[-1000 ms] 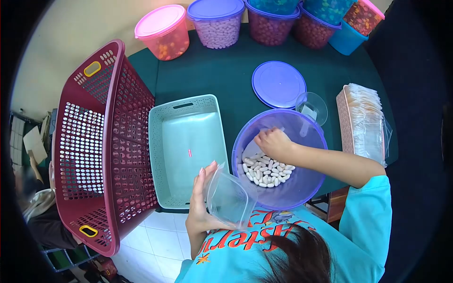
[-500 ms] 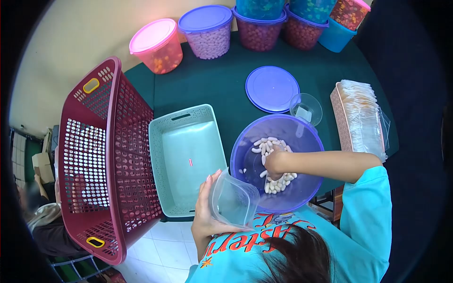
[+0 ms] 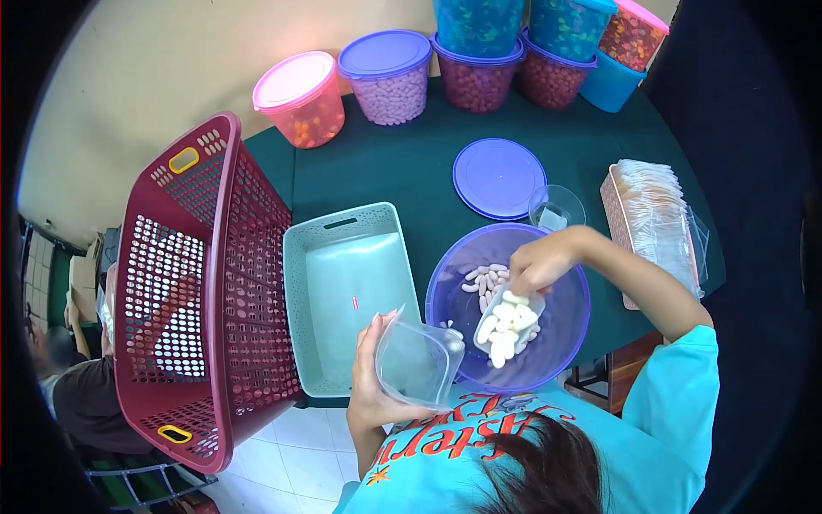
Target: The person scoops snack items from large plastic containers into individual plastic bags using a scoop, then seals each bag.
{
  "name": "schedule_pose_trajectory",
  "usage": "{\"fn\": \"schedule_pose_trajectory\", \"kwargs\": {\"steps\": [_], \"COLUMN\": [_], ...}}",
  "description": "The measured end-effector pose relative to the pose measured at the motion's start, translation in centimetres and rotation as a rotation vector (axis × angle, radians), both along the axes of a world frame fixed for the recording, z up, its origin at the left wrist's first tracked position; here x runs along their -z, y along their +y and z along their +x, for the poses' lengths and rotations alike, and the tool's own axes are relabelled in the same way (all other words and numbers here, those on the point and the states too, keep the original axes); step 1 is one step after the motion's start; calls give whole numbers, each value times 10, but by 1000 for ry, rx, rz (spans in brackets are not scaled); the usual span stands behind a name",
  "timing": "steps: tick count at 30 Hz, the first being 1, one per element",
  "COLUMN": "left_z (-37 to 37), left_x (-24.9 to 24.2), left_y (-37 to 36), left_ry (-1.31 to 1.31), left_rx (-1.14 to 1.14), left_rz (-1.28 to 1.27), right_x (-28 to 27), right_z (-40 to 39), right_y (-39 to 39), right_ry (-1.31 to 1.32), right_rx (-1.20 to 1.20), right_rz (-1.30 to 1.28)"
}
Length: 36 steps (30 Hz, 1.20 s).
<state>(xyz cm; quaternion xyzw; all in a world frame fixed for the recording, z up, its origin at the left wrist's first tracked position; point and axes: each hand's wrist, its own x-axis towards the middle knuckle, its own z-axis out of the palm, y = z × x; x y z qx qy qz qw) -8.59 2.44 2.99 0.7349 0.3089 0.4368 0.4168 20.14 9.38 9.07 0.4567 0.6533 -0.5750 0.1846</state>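
My left hand (image 3: 368,385) is closed on a clear plastic pouch (image 3: 413,364), its mouth spread wide, just left of a purple tub (image 3: 572,343). In my right hand (image 3: 546,260) is a pale scoop (image 3: 539,306), held over the inside of the tub. White, finger-shaped sweets (image 3: 505,329) are heaped on the scoop. More pale pieces (image 3: 490,281) lie in the bottom of the tub, and a few small bits show near its left side. Fingers of the right hand hide the scoop's handle.
A pale green tray (image 3: 342,300) and a maroon basket (image 3: 218,283) stand to the left. A purple lid (image 3: 499,178), a small clear bowl (image 3: 565,199) and a pink box of clear bags (image 3: 625,231) lie beyond and right. Filled tubs (image 3: 385,81) line the back. A person (image 3: 90,398) sits far left.
My right hand has risen from among the pale pieces, bringing up the scoop heaped with sweets. The pouch stays in my left hand. The whole view has shifted slightly.
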Motion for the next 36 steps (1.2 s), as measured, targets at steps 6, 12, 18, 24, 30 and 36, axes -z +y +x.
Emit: {"fn": "schedule_pose_trajectory", "kwargs": {"steps": [6, 12, 18, 24, 30, 36], "left_z": [8, 32, 28, 9, 7, 2], "left_x": [-11, -28, -22, -7, -2, 6], "left_y": [4, 3, 1, -2, -3, -5], "left_ry": [153, 295, 231, 133, 66, 119], "left_rx": [-12, 13, -8, -78, -71, -44], "left_rz": [26, 87, 33, -45, -104, -93], "right_x": [-59, -106, -93, -114, 42, 103], "right_z": [4, -57, -98, -65, -55, -55], "right_y": [8, -16, -75, -67, -35, -19], "right_ry": [-113, -431, -548, -790, -764, -332], "right_rx": [32, -255, -741, -387, -777, -784], "right_rz": [184, 754, 1367, 1421, 1463, 1553]}}
